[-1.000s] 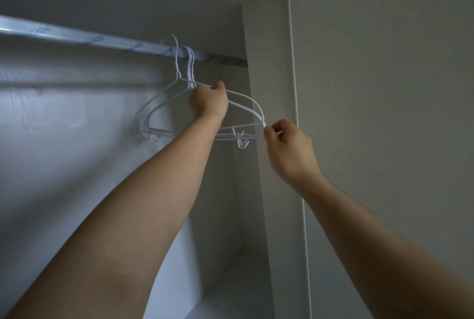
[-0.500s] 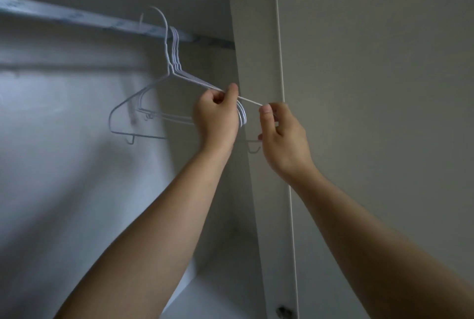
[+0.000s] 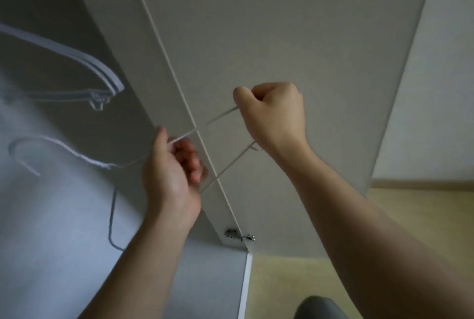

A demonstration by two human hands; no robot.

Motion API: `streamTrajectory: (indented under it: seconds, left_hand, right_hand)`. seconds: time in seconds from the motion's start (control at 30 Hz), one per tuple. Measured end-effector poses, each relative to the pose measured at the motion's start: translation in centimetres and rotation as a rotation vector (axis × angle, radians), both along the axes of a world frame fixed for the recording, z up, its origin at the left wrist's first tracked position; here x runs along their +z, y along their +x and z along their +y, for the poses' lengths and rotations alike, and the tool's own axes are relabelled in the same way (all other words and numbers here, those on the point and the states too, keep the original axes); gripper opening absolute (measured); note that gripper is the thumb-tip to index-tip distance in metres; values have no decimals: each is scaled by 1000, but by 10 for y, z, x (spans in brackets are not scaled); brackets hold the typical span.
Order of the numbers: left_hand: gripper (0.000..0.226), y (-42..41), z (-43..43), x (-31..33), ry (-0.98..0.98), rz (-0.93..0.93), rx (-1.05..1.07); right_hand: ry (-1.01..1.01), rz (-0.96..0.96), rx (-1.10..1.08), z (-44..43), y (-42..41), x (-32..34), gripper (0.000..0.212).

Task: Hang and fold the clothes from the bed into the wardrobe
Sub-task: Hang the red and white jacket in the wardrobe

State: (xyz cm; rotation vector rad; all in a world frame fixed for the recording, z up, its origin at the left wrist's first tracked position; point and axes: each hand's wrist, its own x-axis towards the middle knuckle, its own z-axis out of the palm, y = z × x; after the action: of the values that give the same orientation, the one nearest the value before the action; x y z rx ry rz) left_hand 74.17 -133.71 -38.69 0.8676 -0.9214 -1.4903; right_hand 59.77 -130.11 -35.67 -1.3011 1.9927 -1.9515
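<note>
Head view: left hand (image 3: 171, 175) gripped one shoulder of a white wire hanger (image 3: 222, 115) near its neck, right hand (image 3: 274, 113) was fisted round the far end, and the hanger crossed the wardrobe door (image 3: 256, 23) edge, below other hangers (image 3: 102, 78).

Single head-worn wide-angle camera, rolled askew, faces forward and down at close range onto left hand (image 3: 171, 172), right hand (image 3: 272, 113), wardrobe door (image 3: 282, 23) and floor (image 3: 423, 211).
</note>
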Motion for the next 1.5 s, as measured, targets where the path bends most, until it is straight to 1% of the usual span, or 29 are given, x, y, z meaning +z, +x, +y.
streamTrajectory:
  seconds: [0.1,0.2,0.27,0.33,0.43,0.57,0.63,0.73,0.9,1.0,1.07,1.13,1.2,1.27,1.33,1.4,1.5]
  left_hand:
    - [57,-28,20,16,233,-63,-173]
    - [57,-72,40,38,459,-186,-387]
    - [56,-108,60,54,577,-347,-513]
    - [51,-149,84,71,649,-527,-663]
    - [49,-204,124,101,697,-718,-905]
    - [52,-274,183,144,603,-939,-1182]
    - [53,-303,214,162,555,-1005,-1291]
    - [60,-344,256,180,458,-1067,-1396]
    - [74,-400,304,189,193,-1147,-1515]
    - [75,-440,324,189,-44,-1160,-1573]
    - [72,-470,337,191,-187,-1144,-1597]
    - [66,-504,346,200,-340,-1088,-1621]
    - [55,-543,349,211,-550,-1029,-1599]
    - [43,-581,351,222,-673,-955,-1573]
    - [33,-617,357,224,-668,-859,-1610]
    - [23,-647,368,222,-578,-746,-1691]
    - [21,-680,390,216,-543,-637,-1753]
  right_hand:
    - [178,135,-111,38,-39,34,43]
    - [367,196,-204,82,-83,70,45]
    - [491,195,-273,116,-111,92,44]
    - [609,182,-376,153,-139,115,40]
    - [757,107,-539,217,-168,150,36]
    - [865,43,-763,299,-185,200,35]
    - [895,22,-867,334,-189,224,36]
    - [918,-11,-1037,380,-196,254,37]
    - [912,-55,-1275,438,-213,277,34]
    - [908,-89,-1372,466,-233,281,34]
    - [881,-113,-1431,478,-248,283,35]
    - [857,-118,-1480,487,-269,287,38]
    - [856,-124,-1532,493,-291,293,41]
    - [876,-131,-1567,501,-312,298,43]
    - [876,-143,-1596,512,-331,300,44]
    - [845,-179,-1643,525,-346,298,44]
    - [790,-260,-1687,546,-367,289,50]
